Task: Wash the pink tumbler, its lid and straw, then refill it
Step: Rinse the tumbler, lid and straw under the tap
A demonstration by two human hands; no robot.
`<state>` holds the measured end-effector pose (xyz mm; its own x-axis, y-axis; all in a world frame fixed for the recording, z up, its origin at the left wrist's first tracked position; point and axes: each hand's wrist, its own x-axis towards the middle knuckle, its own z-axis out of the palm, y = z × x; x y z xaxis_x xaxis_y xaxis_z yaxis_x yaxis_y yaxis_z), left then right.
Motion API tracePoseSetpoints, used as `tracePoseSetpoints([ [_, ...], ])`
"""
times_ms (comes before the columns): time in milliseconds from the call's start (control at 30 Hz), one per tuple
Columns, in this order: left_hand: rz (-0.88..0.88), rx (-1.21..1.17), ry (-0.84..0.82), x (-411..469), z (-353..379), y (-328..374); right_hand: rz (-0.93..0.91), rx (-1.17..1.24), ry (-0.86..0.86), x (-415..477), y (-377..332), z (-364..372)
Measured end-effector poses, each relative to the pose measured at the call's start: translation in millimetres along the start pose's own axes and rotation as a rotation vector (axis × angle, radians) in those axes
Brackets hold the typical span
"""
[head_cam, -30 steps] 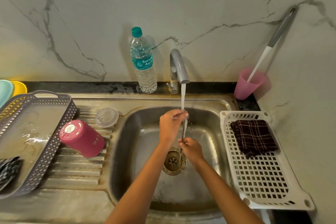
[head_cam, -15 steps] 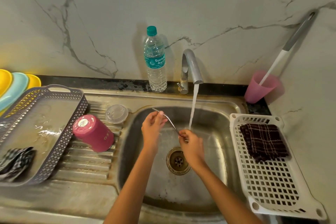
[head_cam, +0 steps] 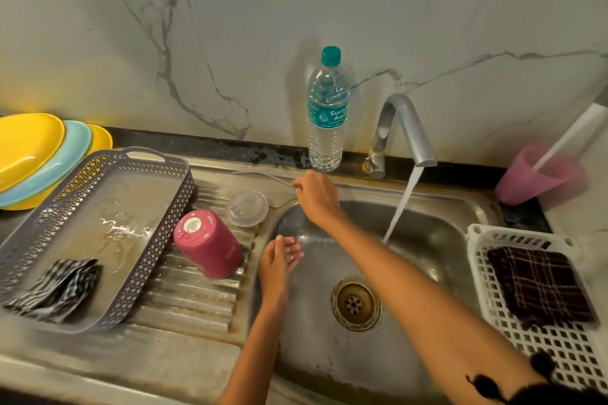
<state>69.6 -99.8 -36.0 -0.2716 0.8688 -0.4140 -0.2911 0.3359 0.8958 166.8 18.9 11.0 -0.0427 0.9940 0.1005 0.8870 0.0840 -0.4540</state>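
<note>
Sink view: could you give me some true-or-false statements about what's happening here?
The tap is running. True.
The right hand holds the straw. True.
The tumbler stands under the tap. False: it sits base-up on the drainboard.
The left hand grips the lid. False: it is open and empty; the lid lies on the drainboard.
The bottle is capped. True.

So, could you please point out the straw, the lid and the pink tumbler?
straw (head_cam: 260,173): head view, middle of its thin metal shaft.
lid (head_cam: 247,208): head view, centre of its clear disc.
pink tumbler (head_cam: 210,248): head view, middle of its side wall.
</note>
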Motion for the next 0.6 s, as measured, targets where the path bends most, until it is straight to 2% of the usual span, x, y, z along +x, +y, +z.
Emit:
tracePoseSetpoints([
  [167, -0.038, -0.016, -0.002, 5, -3, -3, -0.114, -0.11, -0.093, 32, -12, 15],
  [433, -0.074, -0.006, -0.013, 7, -1, -9, -0.067, -0.014, -0.136, 44, -12, 30],
  [600, -0.101, 0.0, -0.026, 5, 4, -12, -0.127, 0.014, -0.123, 33, -6, 24],
])
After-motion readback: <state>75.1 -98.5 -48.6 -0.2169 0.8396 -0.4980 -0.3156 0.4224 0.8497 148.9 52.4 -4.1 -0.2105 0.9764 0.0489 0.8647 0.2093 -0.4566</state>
